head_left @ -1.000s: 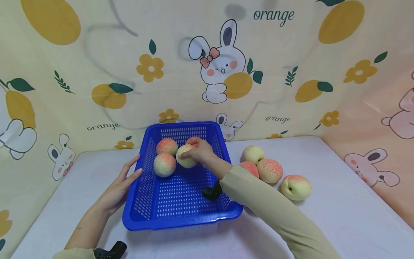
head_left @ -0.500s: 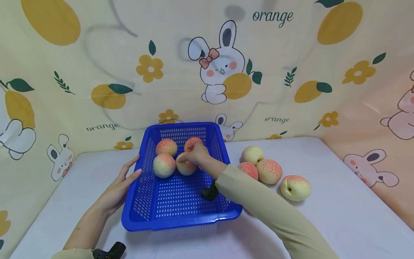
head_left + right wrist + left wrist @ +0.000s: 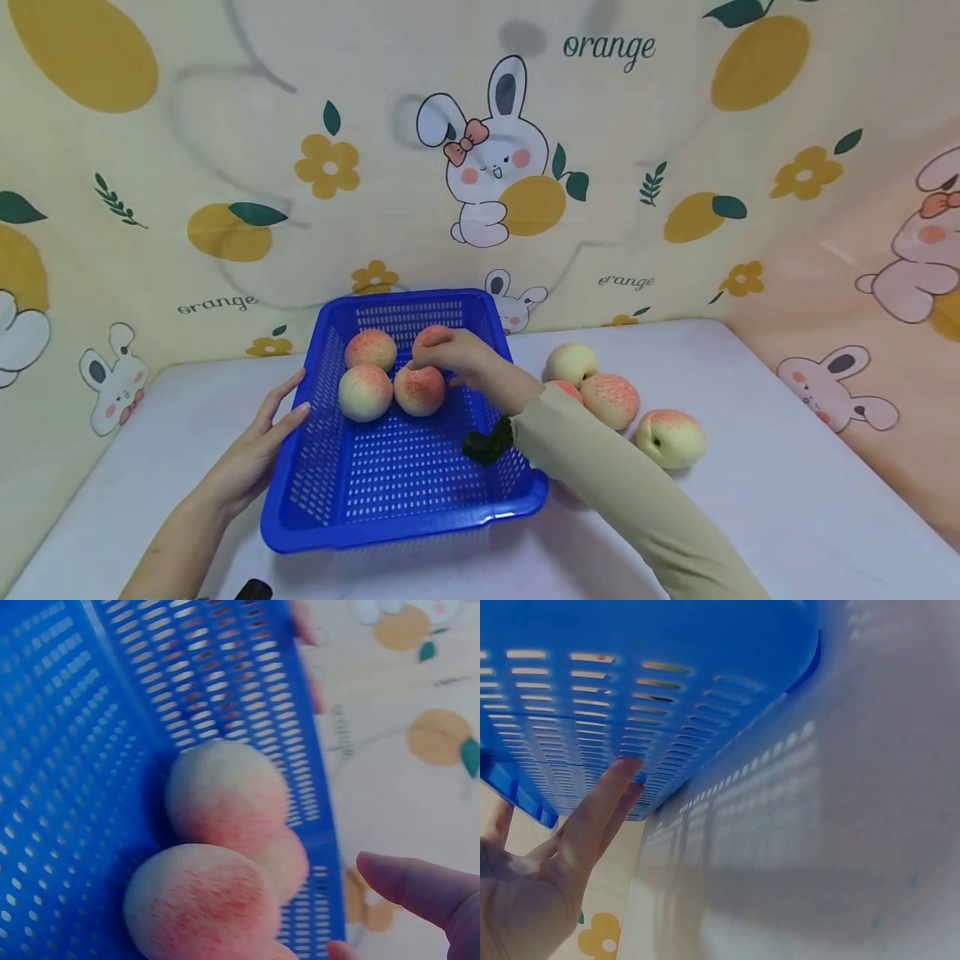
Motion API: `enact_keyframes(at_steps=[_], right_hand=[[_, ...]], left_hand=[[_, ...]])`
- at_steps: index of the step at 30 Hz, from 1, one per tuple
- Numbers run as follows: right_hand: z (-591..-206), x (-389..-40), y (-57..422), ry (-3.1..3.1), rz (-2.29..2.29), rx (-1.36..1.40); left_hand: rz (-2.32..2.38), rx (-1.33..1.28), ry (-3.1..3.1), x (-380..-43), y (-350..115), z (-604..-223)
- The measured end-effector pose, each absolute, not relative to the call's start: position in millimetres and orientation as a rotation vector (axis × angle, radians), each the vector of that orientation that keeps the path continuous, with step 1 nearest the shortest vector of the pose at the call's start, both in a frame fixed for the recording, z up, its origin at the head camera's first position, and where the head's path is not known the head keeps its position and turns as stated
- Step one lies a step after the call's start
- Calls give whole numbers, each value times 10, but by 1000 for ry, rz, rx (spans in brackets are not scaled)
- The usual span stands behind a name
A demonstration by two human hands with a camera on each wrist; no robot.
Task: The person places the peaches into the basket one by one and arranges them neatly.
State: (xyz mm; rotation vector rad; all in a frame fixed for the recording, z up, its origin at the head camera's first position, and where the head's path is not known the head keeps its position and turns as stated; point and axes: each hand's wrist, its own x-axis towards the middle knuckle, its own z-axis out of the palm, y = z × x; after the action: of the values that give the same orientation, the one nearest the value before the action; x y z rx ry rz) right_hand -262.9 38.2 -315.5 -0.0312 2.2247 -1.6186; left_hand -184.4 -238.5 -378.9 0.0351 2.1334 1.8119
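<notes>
A blue plastic basket (image 3: 405,521) holds several peaches, pale yellow with red blush. My left hand (image 3: 243,467) touches its left side, two digits at the rim; in the left wrist view straight fingers (image 3: 604,802) lie against the slotted outer wall. My right hand (image 3: 468,358) is inside, just above the near-right peach (image 3: 420,392) and overlapping the far-right peach (image 3: 430,337) in the head view. In the right wrist view its thumb (image 3: 409,881) stands apart from the peach below (image 3: 202,904). A far-left peach (image 3: 371,350) and near-left peach (image 3: 365,393) sit beside them.
Right of the basket several more peaches rest on the white table (image 3: 750,500), among them a pale one (image 3: 572,364), a reddish one (image 3: 611,400) and one with its stem dent showing (image 3: 671,437). A printed cloth backdrop (image 3: 360,50) rises behind.
The right hand has put its peach down in the near-right spot and let go, rising slightly off it. The peach has turned its red side up. The left hand stays at the basket.
</notes>
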Motion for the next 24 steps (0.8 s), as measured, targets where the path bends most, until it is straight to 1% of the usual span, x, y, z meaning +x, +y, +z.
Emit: enact_keyframes(at_steps=[4,10,24], right_hand=[[-3082,-2594,523,2106,-1699,-124],[-3019,-2575,742,2012,-1799,-152],[-2933,-2496,1416,2169,-1826,-174]], left_hand=[[1810,19,2132,-1834,-2383,-3777],[1805,27,2142,-1840,-2393,-3787],[1808,34,2104,-1850,-2400,-3785]])
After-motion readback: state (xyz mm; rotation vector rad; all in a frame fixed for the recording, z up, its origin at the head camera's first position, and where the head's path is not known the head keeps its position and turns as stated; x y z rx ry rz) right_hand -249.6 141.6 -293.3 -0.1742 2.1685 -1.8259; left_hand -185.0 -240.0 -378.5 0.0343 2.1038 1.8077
